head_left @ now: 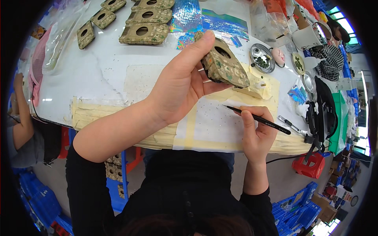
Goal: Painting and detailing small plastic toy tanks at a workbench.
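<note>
Green-beige patterned block with round hole, held above white worktop.
Left hand fingers pinch it at 12 o'clock; right hand fingers grip slim black tool. Best kept steady, tip approaching slowly.

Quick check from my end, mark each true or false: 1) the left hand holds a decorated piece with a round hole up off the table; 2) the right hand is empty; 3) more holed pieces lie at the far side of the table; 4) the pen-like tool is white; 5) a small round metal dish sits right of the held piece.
1) True: the left hand grips the decorated piece above the table.
2) False: the right hand holds a pen-like tool.
3) True: several holed pieces lie at the far edge.
4) False: the tool is black.
5) True: the metal dish sits to its right, holding small dark bits.
</note>
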`<state>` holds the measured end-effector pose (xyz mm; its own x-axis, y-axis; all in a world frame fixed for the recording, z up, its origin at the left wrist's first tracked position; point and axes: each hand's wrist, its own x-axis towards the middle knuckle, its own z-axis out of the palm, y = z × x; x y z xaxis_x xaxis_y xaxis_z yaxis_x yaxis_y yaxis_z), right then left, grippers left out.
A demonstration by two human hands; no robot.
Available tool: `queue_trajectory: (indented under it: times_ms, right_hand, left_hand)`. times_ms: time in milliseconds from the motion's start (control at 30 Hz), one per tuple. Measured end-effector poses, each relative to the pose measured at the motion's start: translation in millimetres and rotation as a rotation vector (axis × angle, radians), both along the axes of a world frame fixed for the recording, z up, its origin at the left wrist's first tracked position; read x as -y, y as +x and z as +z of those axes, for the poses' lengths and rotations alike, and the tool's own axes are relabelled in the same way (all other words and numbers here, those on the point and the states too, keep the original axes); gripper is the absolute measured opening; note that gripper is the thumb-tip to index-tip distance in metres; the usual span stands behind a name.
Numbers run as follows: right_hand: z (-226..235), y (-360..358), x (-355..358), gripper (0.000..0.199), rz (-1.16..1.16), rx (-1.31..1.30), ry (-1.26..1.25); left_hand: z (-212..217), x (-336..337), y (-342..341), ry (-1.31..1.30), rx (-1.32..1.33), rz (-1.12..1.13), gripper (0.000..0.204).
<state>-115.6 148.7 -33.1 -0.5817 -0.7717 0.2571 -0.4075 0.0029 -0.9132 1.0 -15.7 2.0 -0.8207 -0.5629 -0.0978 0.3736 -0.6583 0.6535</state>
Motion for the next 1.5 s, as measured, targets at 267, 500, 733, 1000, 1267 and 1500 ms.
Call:
queue_trajectory:
  times_ms: [267, 500, 733, 1000, 1267, 1500]
  right_hand:
    - [27.0, -11.9, -1.9, 0.013, -0.021, 0.042, -0.216]
    - [64.7, -7.3, 22.8, 0.010, 0.168, -0.086, -0.406]
    - [66.3, -0.8, 42.5, 0.007, 0.228, 0.004, -0.373]
    - [61.9, 0.8, 47.8, 0.006, 0.200, -0.015, -0.375]
    - [60.0, -0.1, 48.0, 0.007, 0.181, -0.056, -0.345]
    - [58.8, -0.1, 49.0, 0.008, 0.179, -0.063, -0.353]
  left_hand:
    - [-1.0, -1.2, -1.3, -0.012, 0.071, 0.035, 0.034]
    - [0.2, -1.6, -0.5, -0.003, 0.093, 0.002, 0.036]
    - [2.1, -4.0, -1.7, -0.061, 0.171, 0.006, 0.043]
    - [2.7, -4.8, -1.2, -0.145, 0.215, 0.037, 0.042]
    - [1.8, -4.7, -2.1, -0.145, 0.220, 0.062, 0.042]
    - [1.0, -4.4, -2.3, -0.146, 0.223, 0.060, 0.042]
